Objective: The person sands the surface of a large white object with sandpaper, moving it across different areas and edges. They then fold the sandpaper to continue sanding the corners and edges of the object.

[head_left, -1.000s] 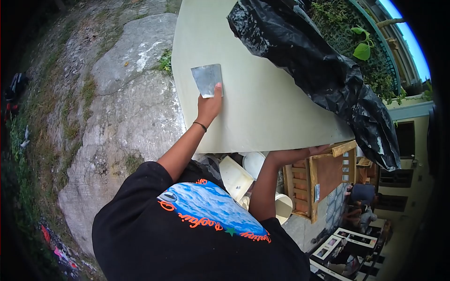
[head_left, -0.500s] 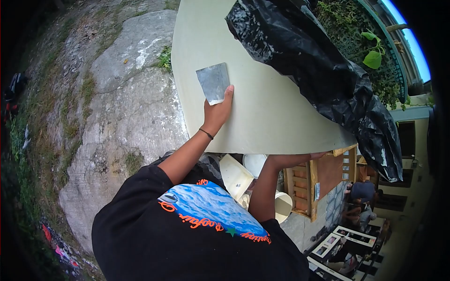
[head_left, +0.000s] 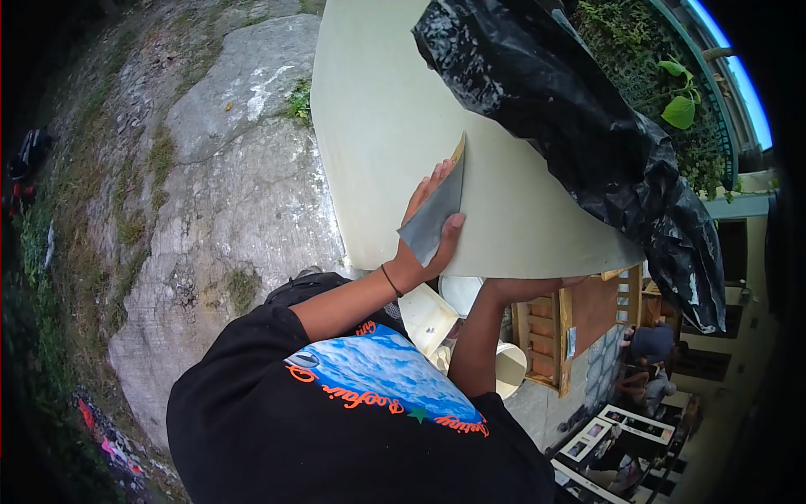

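A grey, bent sheet of sandpaper (head_left: 435,217) is in my left hand (head_left: 417,262), which has a dark band at the wrist. My thumb lies along its near edge and my fingers show behind it, against a large pale, smooth panel (head_left: 378,109). A narrow tan edge shows at the sheet's upper tip. My right hand (head_left: 571,281) is at the panel's lower edge, its fingers mostly hidden beneath it. Crumpled black plastic sheeting (head_left: 571,126) drapes over the panel's right side.
Below the panel are a white tub (head_left: 426,319), a pale bucket (head_left: 510,370) and a wooden crate-like frame (head_left: 537,336). Cracked concrete (head_left: 218,185) stretches along the left. Plants (head_left: 621,59) grow behind the plastic. People (head_left: 651,344) are farther off at the right.
My left hand has moved right and down across the panel, and the sandpaper has turned from facing me flat to a slanted, bent position. My right hand has stayed at the edge.
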### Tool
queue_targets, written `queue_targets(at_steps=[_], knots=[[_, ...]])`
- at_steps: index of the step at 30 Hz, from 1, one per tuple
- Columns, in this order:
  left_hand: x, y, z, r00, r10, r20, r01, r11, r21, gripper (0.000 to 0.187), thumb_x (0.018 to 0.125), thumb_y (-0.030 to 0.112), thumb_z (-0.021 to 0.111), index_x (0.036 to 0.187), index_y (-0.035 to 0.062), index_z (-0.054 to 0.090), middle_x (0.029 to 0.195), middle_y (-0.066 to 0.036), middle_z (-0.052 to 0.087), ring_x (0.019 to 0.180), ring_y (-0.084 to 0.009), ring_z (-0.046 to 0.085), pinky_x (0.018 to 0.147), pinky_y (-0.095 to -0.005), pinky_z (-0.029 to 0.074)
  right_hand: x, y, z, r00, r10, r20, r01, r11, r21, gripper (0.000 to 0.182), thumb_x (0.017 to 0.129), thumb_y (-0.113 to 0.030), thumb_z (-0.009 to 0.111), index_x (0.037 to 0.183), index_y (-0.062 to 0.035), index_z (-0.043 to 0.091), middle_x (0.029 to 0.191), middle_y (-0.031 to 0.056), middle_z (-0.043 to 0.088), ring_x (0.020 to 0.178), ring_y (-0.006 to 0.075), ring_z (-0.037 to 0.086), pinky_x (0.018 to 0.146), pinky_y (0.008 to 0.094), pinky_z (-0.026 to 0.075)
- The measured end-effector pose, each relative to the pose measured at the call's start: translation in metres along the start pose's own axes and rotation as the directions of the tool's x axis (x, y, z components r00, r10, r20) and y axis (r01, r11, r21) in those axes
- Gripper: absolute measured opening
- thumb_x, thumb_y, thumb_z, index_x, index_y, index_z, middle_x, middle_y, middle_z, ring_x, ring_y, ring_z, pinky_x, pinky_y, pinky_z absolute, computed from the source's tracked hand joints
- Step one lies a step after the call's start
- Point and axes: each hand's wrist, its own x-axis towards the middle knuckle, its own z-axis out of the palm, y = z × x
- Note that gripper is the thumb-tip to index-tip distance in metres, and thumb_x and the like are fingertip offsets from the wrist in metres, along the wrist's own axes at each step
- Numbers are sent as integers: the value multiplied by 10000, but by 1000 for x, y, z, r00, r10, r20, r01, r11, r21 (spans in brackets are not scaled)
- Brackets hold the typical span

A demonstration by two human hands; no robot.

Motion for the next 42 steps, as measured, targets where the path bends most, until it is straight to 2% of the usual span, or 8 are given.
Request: queue_targets(at_steps=[7,15,22,27,33,35,38,42], knots=[[-6,-96,-1,750,-652,-110,651,757,-53,415,927,374,476,933,-29,576,870,-182,625,800,-293,612,736,-395,462,-1,12,-32,946,291,143,-91,-186,978,844,870,-405,550,1405,44,77,1435,231,218,1327,338,295,1138,370,170],[-56,6,-4,931,146,335,-182,980,79,512,956,222,350,1363,-82,284,1461,-253,220,1379,-358,187,1114,-430,154,-5,1,11,940,340,45,-52,12,999,839,873,-429,551,1416,6,83,1380,245,282,1250,322,404,1016,371,348],[-69,-100,6,536,-842,-66,844,537,-2,467,954,369,440,1084,-68,546,1006,-190,624,982,-309,594,847,-388,445,0,7,-19,932,341,122,-68,-166,984,821,880,-415,543,1418,7,89,1378,232,300,1247,322,410,1030,369,329],[-54,3,9,987,-145,63,153,978,-145,500,969,264,369,1364,-41,330,1438,-264,274,1338,-389,279,1065,-421,271,1,4,-12,930,354,103,-10,-256,967,811,890,-407,530,1422,4,76,1394,220,284,1264,297,399,1056,353,313],[-56,-44,0,942,198,270,-238,963,124,503,966,256,343,1388,-15,305,1471,-242,209,1363,-415,193,1100,-479,188,1,5,-19,931,335,148,-91,-180,979,639,952,-336,396,1419,-10,106,1413,196,272,1284,268,374,1098,349,271],[-67,-82,11,974,-224,-16,224,975,0,470,967,281,359,1310,-36,413,1409,-259,328,1305,-376,338,1068,-437,272,-1,4,-19,934,344,98,-76,-76,994,514,998,-289,284,1418,-29,145,1426,175,267,1298,257,354,1117,353,246],[-73,-142,12,411,-909,-63,911,411,18,655,923,525,350,1148,-62,535,1090,-244,607,1043,-367,578,904,-410,420,-4,3,-11,926,369,81,-74,-34,997,536,994,-319,280,1420,-26,138,1430,170,265,1307,262,343,1112,353,257],[-33,-24,9,873,-482,75,486,843,-232,475,970,336,378,1220,-57,475,1259,-266,495,1161,-386,495,978,-422,375,4,1,0,916,321,-240,51,500,864,531,999,-357,234,1425,-50,152,1430,170,263,1300,274,347,1082,366,304]])
